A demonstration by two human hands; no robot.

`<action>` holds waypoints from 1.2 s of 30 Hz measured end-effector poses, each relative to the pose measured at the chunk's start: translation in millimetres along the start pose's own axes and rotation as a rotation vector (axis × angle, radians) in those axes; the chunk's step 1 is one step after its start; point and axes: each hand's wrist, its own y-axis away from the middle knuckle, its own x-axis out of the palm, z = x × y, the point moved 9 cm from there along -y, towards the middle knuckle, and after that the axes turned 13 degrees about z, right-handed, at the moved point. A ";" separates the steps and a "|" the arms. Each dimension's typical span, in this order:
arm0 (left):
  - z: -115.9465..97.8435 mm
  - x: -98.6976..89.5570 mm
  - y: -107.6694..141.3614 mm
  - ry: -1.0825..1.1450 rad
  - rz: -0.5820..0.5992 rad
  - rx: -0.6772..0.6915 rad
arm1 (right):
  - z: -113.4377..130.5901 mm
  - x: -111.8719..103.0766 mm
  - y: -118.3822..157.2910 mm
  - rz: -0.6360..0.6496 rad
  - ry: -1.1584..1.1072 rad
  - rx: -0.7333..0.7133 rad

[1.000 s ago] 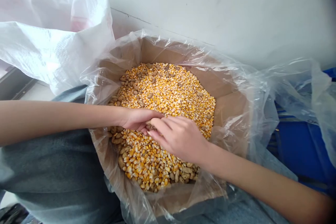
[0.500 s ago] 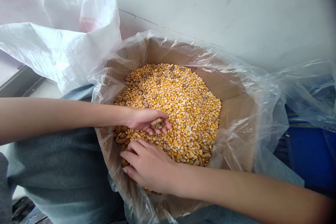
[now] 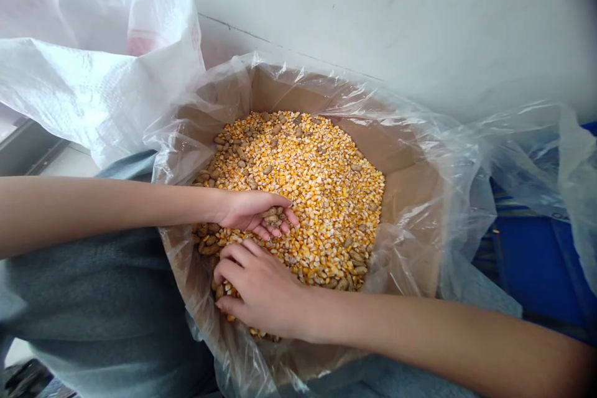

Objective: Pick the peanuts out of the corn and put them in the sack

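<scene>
A heap of yellow corn kernels [image 3: 321,193] mixed with unshelled peanuts fills a cardboard box [image 3: 410,211] lined with clear plastic. Palm up over the heap, my left hand [image 3: 256,212] cups several peanuts [image 3: 275,216], its fingers loosely curled beneath them. My right hand [image 3: 261,289] is palm down just nearer to me, low on the corn at the left side of the box. Its fingers are bent and spread, with a gap between thumb and forefinger where loose peanuts [image 3: 219,290] show. More peanuts [image 3: 208,239] gather along the box's left wall.
A white woven sack [image 3: 107,74] stands open at the upper left. The wall [image 3: 373,6] rises behind the box. Loose plastic liner [image 3: 527,149] spreads right, over a blue object [image 3: 536,261]. My trousered leg [image 3: 102,305] is against the box's left side.
More peanuts show in my left palm. My right thumb and forefinger have parted, uncovering corn and peanuts between them. The whole view has shifted slightly, so the box appears further left.
</scene>
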 end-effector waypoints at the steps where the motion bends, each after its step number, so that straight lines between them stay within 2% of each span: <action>1: 0.0 -0.2 0.1 0.000 -0.001 0.000 | 3.6 0.6 -0.2 0.005 0.014 -0.043; 5: 0.3 -0.9 0.5 -0.007 -0.007 -0.006 | 16.4 5.0 0.3 0.041 0.094 -0.184; 10: 0.1 -0.3 0.9 -0.016 -0.005 -0.010 | 15.1 4.9 1.7 0.041 0.181 -0.163; 14: -0.8 0.1 1.7 -0.017 -0.018 -0.011 | 19.0 1.3 5.8 0.081 0.256 -0.214; 18: 0.6 0.6 2.8 0.018 -0.033 -0.025 | 18.5 -25.0 12.9 0.023 0.249 -0.244; 22: 4.4 5.6 2.7 0.074 0.004 -0.043 | -2.7 -64.1 20.5 -0.146 0.233 -0.137; 25: -0.2 1.5 2.4 0.052 -0.025 0.025 | -22.0 -79.4 25.5 -0.226 0.303 -0.052; 28: -2.5 -3.5 1.9 0.014 -0.046 0.052 | -32.6 -81.3 28.4 -0.243 0.438 -0.008; 31: -5.7 -6.2 2.1 0.011 -0.062 0.080 | -32.9 -81.9 31.2 -0.284 0.542 0.039; 34: -5.5 -3.3 1.7 0.071 -0.046 0.074 | -17.9 -78.4 31.8 -0.340 0.586 0.013; 36: -1.3 0.4 0.5 0.117 -0.015 0.028 | -3.8 -65.0 26.5 -0.291 0.567 -0.066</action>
